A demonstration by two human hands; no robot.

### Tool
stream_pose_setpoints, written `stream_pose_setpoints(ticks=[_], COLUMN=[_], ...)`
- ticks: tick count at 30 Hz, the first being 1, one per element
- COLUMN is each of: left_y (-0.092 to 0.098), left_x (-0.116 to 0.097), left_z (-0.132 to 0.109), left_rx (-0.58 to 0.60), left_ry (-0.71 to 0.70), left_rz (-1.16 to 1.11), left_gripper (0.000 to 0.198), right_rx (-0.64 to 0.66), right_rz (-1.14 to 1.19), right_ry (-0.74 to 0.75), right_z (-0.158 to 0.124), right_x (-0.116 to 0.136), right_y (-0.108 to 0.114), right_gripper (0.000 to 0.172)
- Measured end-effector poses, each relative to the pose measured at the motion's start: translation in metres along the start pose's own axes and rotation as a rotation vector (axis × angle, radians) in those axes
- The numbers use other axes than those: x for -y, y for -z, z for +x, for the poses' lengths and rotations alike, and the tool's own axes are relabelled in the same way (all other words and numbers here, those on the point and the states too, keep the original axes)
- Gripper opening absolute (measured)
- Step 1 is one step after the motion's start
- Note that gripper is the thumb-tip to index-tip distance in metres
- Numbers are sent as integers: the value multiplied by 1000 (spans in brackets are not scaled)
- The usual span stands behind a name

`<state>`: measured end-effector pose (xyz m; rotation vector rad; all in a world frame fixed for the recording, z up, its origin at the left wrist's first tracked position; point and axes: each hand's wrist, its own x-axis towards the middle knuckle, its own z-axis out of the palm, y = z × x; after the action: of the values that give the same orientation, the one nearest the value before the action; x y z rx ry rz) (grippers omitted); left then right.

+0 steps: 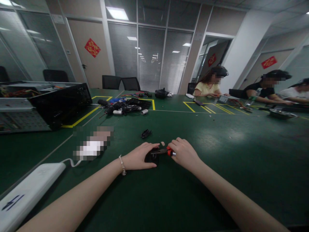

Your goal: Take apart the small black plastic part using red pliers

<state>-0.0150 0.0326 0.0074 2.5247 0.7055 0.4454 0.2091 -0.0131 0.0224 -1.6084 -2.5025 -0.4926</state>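
Observation:
My left hand [138, 157], with a bracelet at its wrist, is closed round a small black part [152, 158] on the green table, thumb and fingers on either side of it. Red-handled pliers [164, 151] are gripped in my right hand [183, 153], their dark jaws pointing left and reaching over the black part. A tiny pale piece [162, 143] lies just beyond the pliers. Farther away rests a small black object [146, 133], not touched by either hand.
On the left are a white power bank [33, 190] with a cable and an open computer case [58, 103]. A pile of tools and cables [125, 105] lies beyond. Several people sit at the far right near a metal dish [282, 114].

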Motion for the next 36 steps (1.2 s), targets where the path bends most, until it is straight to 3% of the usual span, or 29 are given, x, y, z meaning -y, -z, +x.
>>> stream_pose_setpoints(ticks=[36], left_y=[2], left_x=[-1], left_z=[0], left_rx=[22], left_ry=[27], left_rz=[1], left_gripper=[73], right_rx=[-4], right_rz=[36], right_ry=[-9], right_z=[-1], right_x=[-1], right_y=[-1], right_gripper=[19])
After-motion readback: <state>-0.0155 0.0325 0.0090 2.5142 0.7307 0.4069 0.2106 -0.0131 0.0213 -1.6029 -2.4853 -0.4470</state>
